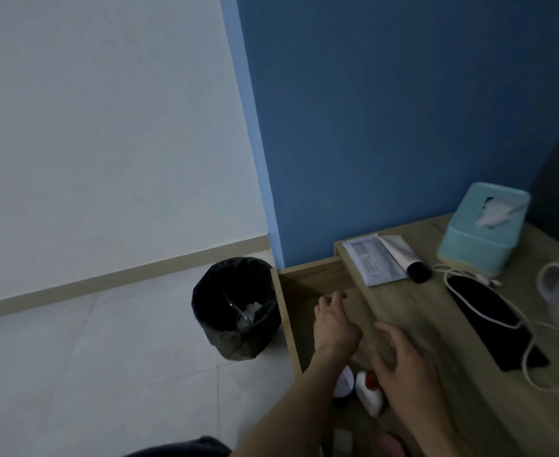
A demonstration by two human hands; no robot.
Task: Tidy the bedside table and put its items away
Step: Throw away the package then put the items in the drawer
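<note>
The wooden bedside table (436, 324) has its drawer (307, 285) pulled out to the left. My left hand (334, 321) reaches into the drawer with fingers spread, holding nothing. My right hand (403, 367) hovers blurred over the table's front edge, fingers spread and empty. Beneath my hands, inside the drawer, lie a small white bottle with a red cap (368, 392) and a white-labelled jar (344, 384). On the tabletop rest a white paper packet (370, 258), a white tube with a black cap (406, 255), a black phone (489, 315) and a white cable (535, 354).
A mint tissue box (482, 225) stands at the table's back against the blue wall. A white object (558, 291) sits at the right edge. On the pale floor left of the drawer stands a black-lined bin (235, 311) holding rubbish.
</note>
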